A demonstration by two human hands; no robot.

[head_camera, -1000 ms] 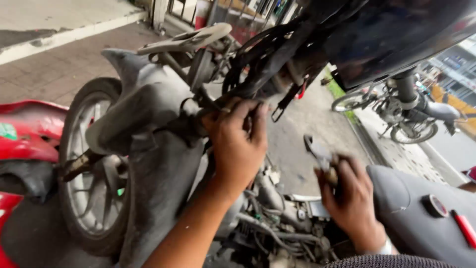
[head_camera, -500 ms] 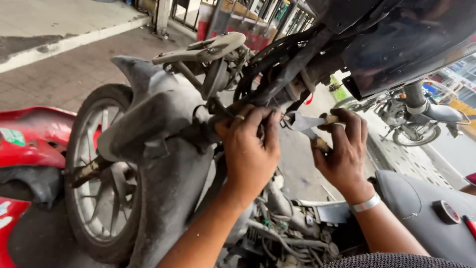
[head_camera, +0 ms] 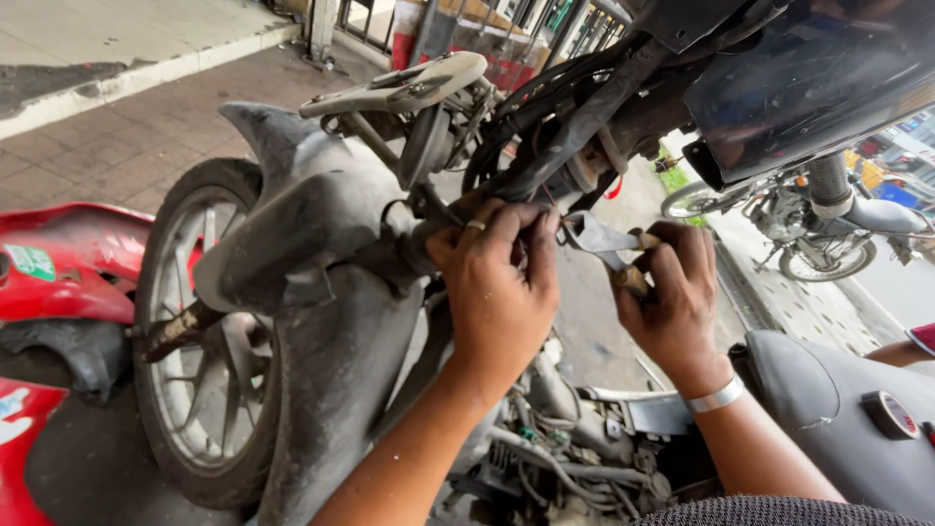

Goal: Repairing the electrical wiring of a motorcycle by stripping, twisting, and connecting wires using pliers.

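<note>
A stripped scooter stands in front of me, with its dusty grey front fender [head_camera: 292, 234] and front wheel [head_camera: 200, 331] at the left. My left hand [head_camera: 492, 282] grips the steering stem area just under the handlebar, where black cables [head_camera: 565, 127] bunch together. My right hand [head_camera: 672, 292] holds a pair of pliers [head_camera: 599, 239] with worn brownish handles. Their metal jaws point left and reach almost to my left fingers. A silver bracelet sits on my right wrist.
Red body panels [head_camera: 58, 273] lie at the left. The exposed engine and wiring [head_camera: 565, 448] sit below my hands. A black seat [head_camera: 838, 409] is at the lower right. Another motorcycle [head_camera: 808, 214] is parked on the paved ground behind.
My right hand rose from low beside the seat up to the steering stem, bringing the pliers next to my left hand. My left hand stayed on the stem.
</note>
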